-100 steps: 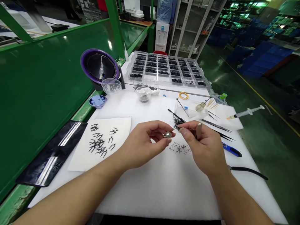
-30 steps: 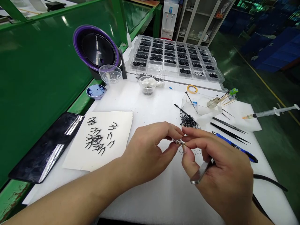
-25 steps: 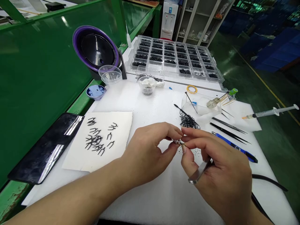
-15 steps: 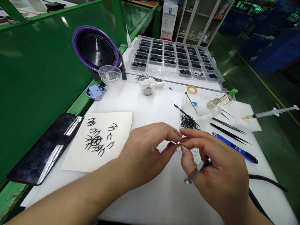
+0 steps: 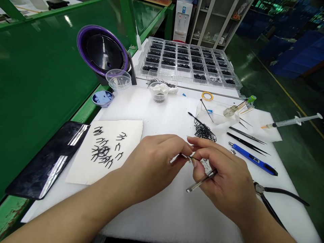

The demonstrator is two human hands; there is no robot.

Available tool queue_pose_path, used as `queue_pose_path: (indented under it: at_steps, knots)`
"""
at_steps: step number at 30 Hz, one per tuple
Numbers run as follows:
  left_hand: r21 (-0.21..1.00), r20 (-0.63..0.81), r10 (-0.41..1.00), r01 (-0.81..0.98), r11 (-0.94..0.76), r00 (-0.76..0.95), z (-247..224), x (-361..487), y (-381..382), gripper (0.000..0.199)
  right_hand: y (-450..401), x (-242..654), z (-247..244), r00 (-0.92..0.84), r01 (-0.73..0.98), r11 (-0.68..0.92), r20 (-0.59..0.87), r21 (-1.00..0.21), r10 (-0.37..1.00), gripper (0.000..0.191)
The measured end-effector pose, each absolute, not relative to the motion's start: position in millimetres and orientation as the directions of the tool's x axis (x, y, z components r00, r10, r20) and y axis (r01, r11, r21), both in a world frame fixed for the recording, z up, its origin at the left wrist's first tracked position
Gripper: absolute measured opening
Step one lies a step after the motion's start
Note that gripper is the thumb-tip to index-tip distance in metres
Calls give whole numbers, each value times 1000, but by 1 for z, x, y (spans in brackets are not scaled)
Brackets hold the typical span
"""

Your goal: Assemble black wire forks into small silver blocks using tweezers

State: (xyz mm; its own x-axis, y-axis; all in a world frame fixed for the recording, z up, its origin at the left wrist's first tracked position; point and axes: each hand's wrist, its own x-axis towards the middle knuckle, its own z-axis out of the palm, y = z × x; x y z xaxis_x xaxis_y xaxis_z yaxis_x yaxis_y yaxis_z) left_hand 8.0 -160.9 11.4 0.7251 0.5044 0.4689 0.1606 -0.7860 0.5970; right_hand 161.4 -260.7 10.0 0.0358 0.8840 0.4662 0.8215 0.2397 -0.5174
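My left hand point(image 5: 159, 165) is closed, its thumb and fingertips pinching a tiny dark piece point(image 5: 190, 157) that is mostly hidden. Fingertip to fingertip with it, my right hand point(image 5: 225, 179) pinches at the same piece. Metal tweezers point(image 5: 201, 182) are tucked in my right hand, their rounded end sticking out toward the lower left. Beyond the fingers lies a pile of small black bent pieces point(image 5: 204, 131). Tiny crumbs point(image 5: 206, 164) lie below my fingertips. To the left, several black forked pieces point(image 5: 102, 152) rest on a white sheet point(image 5: 81, 168).
A compartment tray point(image 5: 177, 69) of black parts stands at the back. Tweezers point(image 5: 246, 143), a blue pen-like tool point(image 5: 253, 158), cutting pliers point(image 5: 260, 189) and a syringe point(image 5: 291, 121) lie right. A dark tablet point(image 5: 45, 162) and a purple-rimmed black device point(image 5: 103, 50) are left.
The tweezers in my right hand have swung round, their end now further left and higher. My right hand has shifted slightly left, uncovering the pliers' head. Both hands still meet at the tiny piece.
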Motion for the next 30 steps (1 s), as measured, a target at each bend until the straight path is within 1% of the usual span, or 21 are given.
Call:
queue_pose_path:
  at_steps: [5,9,13,16,19,22,26,30]
  knots:
    - [584,443,498,182,-791,745,8,8,-160,12,-259,162,8,40,787,235,427,-570,903,14]
    - [579,413,502,206,-789,760,6,8,-158,13,-258,161,4,61,750,200,367,-631,928,15]
    - [606,382,508,206,-768,772,5,9,-156,12,-258,162,-1,114,711,133,299,-690,948,16]
    - [621,352,522,223,-752,777,4,11,-156,11,-258,164,-3,157,659,47,199,-750,967,17]
    - [620,285,538,275,-735,793,4,14,-156,12,-258,167,0,224,576,-87,55,-813,973,15]
    - [656,204,559,312,-687,803,6,15,-156,9,-256,167,6,270,533,-208,-67,-820,960,11]
    - [746,85,597,346,-568,797,9,14,-153,5,-254,165,8,274,536,-248,-112,-807,955,14]
    - [781,13,595,363,-508,804,12,13,-150,5,-252,163,4,270,474,-283,-168,-834,948,12]
